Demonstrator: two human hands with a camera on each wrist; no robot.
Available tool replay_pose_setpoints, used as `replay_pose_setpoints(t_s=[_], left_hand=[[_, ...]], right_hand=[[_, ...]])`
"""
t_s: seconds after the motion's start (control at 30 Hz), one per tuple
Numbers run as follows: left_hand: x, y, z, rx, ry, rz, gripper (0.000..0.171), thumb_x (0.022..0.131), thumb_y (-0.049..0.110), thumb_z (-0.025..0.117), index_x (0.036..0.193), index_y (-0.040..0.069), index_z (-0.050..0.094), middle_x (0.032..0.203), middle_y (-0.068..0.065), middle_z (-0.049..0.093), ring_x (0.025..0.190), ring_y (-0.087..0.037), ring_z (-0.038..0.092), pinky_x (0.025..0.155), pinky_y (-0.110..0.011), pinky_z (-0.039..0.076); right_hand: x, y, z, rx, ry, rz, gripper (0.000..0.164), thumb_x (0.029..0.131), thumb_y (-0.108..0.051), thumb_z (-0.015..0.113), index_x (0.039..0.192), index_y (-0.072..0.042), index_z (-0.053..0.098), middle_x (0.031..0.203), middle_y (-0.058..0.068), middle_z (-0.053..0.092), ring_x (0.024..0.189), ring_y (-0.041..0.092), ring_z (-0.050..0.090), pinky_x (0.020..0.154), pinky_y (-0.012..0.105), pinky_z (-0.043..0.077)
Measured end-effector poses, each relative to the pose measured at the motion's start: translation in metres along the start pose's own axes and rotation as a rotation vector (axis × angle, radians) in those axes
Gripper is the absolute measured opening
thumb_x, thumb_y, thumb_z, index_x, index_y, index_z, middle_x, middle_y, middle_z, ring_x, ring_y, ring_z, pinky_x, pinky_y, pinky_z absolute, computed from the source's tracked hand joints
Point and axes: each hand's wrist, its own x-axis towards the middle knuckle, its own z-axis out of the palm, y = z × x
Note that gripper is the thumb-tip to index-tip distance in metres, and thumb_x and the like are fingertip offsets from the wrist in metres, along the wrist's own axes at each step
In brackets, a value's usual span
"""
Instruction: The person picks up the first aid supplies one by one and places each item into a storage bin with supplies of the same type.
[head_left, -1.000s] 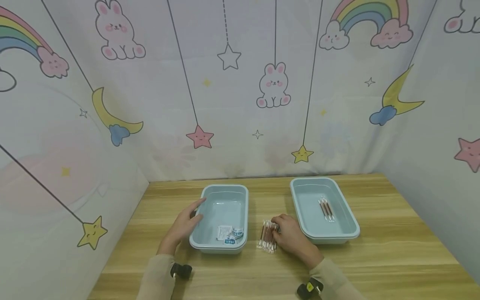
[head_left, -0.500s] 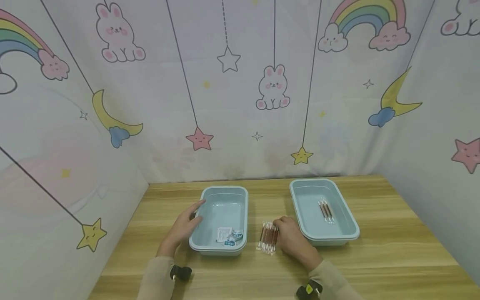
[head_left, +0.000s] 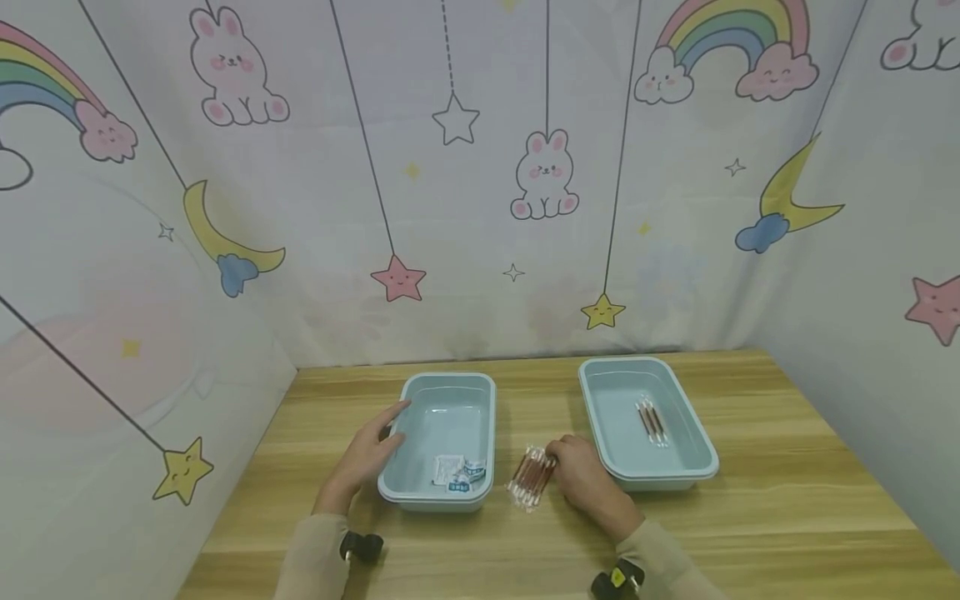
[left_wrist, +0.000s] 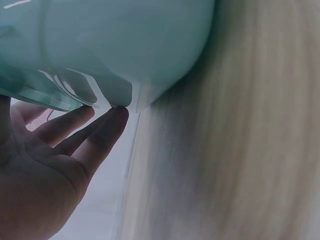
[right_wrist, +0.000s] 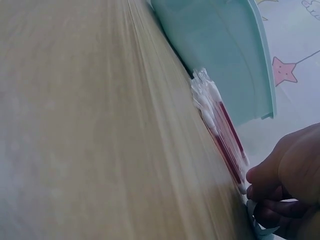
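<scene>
Between the two basins, several brown-shafted cotton swabs (head_left: 532, 477) in clear wrapping lie side by side on the table. My right hand (head_left: 588, 483) is at their right edge, fingers curled. In the right wrist view, its fingertips pinch a small white-and-bluish packet (right_wrist: 256, 220), mostly hidden, close to the swab ends. My left hand (head_left: 366, 454) rests on the left side of the left light-blue basin (head_left: 487, 425), fingers extended against its wall. Inside that basin lie several small white packets (head_left: 459, 473) with blue print.
Another light-blue basin (head_left: 611, 408) stands at the right with a few wrapped brown swabs (head_left: 652, 422) in it. The wooden table (head_left: 480, 558) meets patterned cloth walls (head_left: 480, 325) at the back and sides.
The loose swabs have turned, their near ends swinging left. My right hand has shifted slightly along their right edge; the left hand keeps its place on the basin.
</scene>
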Motion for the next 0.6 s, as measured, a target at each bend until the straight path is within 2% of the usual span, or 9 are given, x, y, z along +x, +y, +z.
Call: replay_pose_setpoints(t_s=[0.17,0.4,0.6], left_hand=[[0.0,0.0,0.0,-0.004,0.0,-0.008,0.052,0.097,0.013,0.051,0.147,0.022,0.043,0.156,-0.014,0.034,0.142,-0.044,0.032,0.114,-0.06,0.028],[0.0,0.0,0.0,-0.014,-0.003,-0.007,0.052,0.097,0.012,0.051,0.147,0.022,0.043,0.157,-0.014,0.033,0.142,-0.043,0.031,0.114,-0.06,0.028],[0.0,0.001,0.0,-0.019,0.001,0.003,0.052,0.097,0.011,0.052,0.147,0.02,0.043,0.156,-0.015,0.035,0.142,-0.043,0.032,0.114,-0.059,0.028]], right_hand=[[0.0,-0.003,-0.001,0.018,0.015,-0.002,0.013,0.075,0.005,0.067,0.08,-0.007,0.072,0.073,0.004,0.064,0.068,0.02,0.061,0.063,0.035,0.053],[-0.001,-0.009,-0.003,0.024,0.117,-0.087,0.015,0.074,0.003,0.069,0.082,-0.009,0.073,0.074,0.003,0.067,0.069,0.019,0.064,0.065,0.034,0.055],[0.0,-0.013,-0.006,0.081,0.192,-0.102,0.016,0.074,0.004,0.071,0.083,-0.009,0.073,0.079,0.003,0.069,0.074,0.019,0.066,0.068,0.034,0.057]])
